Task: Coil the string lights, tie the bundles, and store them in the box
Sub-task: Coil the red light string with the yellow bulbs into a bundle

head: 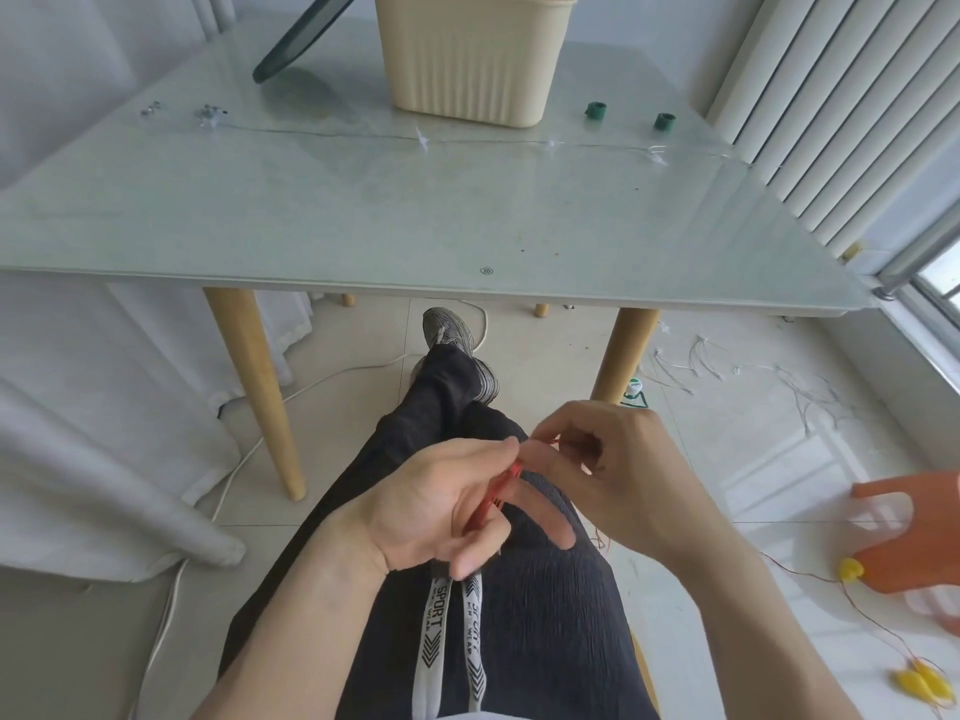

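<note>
Over my lap, my left hand (441, 504) grips a small red coil of string-light wire (491, 498) between thumb and fingers. My right hand (608, 465) pinches the thin red wire at the coil's upper end, right against my left fingertips. A thin copper-red wire (810, 576) trails from my right wrist down to the floor, where yellow bulbs (850, 570) lie. On the glass table (363, 215) stands a cream ribbed box (472, 54). A clear string of lights (423, 140) stretches across the table in front of it.
Two small green rolls (596, 110) (664, 122) sit right of the box. A dark round glass pane (298, 36) leans at the back left. An orange stool (914, 532) stands at my right. White wire bits (696, 356) litter the floor, and a white cable (311, 387) runs under the table.
</note>
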Action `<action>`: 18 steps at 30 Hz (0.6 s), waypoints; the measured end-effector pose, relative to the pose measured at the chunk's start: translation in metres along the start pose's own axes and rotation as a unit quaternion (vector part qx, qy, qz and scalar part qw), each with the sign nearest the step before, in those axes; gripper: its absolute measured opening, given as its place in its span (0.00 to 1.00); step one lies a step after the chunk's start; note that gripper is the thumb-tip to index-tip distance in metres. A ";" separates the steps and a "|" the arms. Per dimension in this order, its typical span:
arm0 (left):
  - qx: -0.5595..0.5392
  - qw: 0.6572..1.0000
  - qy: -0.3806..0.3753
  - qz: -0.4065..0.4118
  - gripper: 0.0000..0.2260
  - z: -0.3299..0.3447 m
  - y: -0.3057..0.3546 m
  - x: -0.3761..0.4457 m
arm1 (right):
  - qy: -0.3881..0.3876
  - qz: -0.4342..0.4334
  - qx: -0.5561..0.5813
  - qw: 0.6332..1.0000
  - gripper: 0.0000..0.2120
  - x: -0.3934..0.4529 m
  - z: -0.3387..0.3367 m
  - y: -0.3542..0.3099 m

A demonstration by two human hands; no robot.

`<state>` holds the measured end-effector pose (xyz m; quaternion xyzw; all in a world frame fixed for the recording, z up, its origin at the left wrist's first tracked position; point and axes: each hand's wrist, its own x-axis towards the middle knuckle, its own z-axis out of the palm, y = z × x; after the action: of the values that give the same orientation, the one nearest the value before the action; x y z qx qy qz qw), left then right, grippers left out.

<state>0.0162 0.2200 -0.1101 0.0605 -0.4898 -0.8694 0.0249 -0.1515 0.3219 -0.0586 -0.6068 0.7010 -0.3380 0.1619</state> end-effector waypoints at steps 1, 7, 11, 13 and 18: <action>0.000 1.000 0.013 0.004 0.19 0.000 0.000 0.000 | 0.000 0.006 0.010 1.000 0.08 0.001 0.001 0.004; 0.072 0.994 0.047 -0.074 0.16 -0.003 0.001 -0.006 | -0.068 0.034 0.062 0.995 0.07 0.002 0.012 0.023; -0.074 0.996 0.040 -0.021 0.16 -0.012 0.002 -0.009 | -0.034 0.055 0.056 0.996 0.17 0.003 0.016 0.036; -0.107 0.990 0.087 0.021 0.15 -0.016 0.004 -0.010 | -0.037 0.077 0.025 0.996 0.18 0.002 0.016 0.044; -0.263 0.916 0.247 0.179 0.16 -0.022 0.010 -0.007 | -0.127 0.153 -0.050 0.979 0.17 -0.002 0.021 0.059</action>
<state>0.0256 0.1968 -0.1121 0.1759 -0.2246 -0.9053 0.3148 -0.1814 0.3202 -0.1137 -0.5374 0.7753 -0.1939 0.2693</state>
